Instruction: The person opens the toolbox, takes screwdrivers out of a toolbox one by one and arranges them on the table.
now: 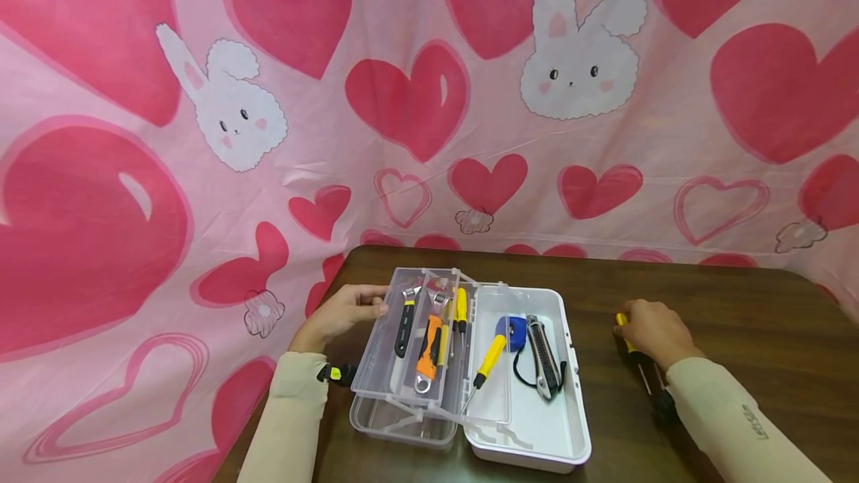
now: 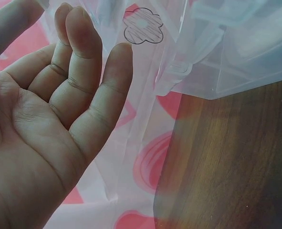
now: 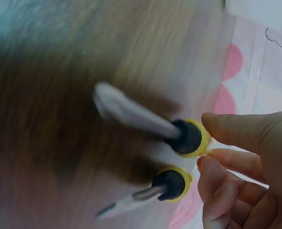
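A toolbox with a white base (image 1: pixel 530 457) has its clear plastic lid (image 1: pixel 403 431) folded out to the left. Above that lid sits a clear tray (image 1: pixel 376 382), where a black adjustable wrench (image 1: pixel 406 330) and an orange-handled wrench (image 1: pixel 429 345) lie. My left hand (image 1: pixel 342 315) holds the tray's left edge between thumb and fingers. Over the table at right, my right hand (image 1: pixel 658 330) pinches a yellow-handled screwdriver (image 3: pixel 186 138). A second yellow-and-black handled tool (image 3: pixel 172 183) is close beside it in the right wrist view; its hold is unclear.
Inside the base are a blue tape measure (image 1: pixel 515 332) and a utility knife (image 1: pixel 543 360). Another yellow screwdriver (image 1: pixel 490 360) slants across the box's middle. The brown wooden table (image 1: pixel 590 285) meets a pink heart-patterned cloth (image 1: pixel 496 133) behind.
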`<state>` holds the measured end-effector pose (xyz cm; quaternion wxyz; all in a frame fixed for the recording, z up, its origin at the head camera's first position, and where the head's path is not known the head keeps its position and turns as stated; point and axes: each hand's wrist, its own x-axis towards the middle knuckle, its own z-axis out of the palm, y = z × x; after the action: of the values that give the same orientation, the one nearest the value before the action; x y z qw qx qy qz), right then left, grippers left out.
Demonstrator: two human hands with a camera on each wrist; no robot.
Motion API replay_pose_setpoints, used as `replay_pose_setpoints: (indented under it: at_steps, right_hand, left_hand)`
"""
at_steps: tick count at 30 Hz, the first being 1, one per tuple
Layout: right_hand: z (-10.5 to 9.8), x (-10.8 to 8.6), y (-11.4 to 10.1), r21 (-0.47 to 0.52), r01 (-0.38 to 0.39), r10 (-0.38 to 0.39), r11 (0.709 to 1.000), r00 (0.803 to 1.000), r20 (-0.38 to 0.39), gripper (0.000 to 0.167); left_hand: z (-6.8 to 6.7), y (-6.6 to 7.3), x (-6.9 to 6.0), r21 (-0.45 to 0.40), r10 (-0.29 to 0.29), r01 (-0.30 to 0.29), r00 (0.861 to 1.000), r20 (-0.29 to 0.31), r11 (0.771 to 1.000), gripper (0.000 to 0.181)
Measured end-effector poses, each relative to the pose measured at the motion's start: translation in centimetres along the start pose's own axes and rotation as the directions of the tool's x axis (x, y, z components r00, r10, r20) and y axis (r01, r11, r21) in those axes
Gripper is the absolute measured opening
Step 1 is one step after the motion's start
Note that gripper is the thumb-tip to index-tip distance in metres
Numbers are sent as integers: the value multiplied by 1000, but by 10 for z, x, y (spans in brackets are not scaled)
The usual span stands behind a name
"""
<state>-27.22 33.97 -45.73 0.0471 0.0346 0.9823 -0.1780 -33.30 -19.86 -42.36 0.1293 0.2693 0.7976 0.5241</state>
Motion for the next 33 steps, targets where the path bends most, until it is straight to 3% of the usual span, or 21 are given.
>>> replay_pose_setpoints:
  at_steps: [7, 21, 33]
  right_hand:
    - [0, -1, 4, -4, 36, -36, 999, 999, -26, 40]
    - [-6, -3, 6, 26, -20, 20, 999, 1000, 0, 46]
    - [-13, -3, 10, 37, -14, 13, 999, 1000, 23, 44]
  left_hand:
    - [0, 0, 0, 10, -14, 14, 1000, -6, 1000, 50]
    - [-1, 0, 1, 15, 10, -10, 1000, -6, 1000, 49]
    - [0, 4, 0, 9, -16, 16, 1000, -5, 1000, 50]
